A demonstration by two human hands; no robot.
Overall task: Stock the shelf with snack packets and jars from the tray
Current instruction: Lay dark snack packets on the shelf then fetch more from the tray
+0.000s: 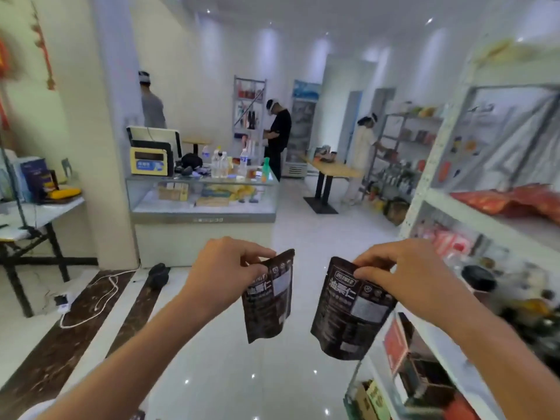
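Left packet [268, 298] pinched in left hand [224, 268] fingers; right packet [351, 310] in right hand [403, 271] fingers.

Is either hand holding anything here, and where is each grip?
Both. The left hand pinches a dark packet by its top edge; the right hand pinches a second dark packet by its top edge. Both hang free.

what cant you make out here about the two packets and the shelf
- Head view, left packet: top edge hidden under the left hand; small print blurred.
- Head view, right packet: top corner covered by the right hand; small print too small.
- Head view, shelf: cut off by the right edge; its goods blurred.
- The tray: outside the view.
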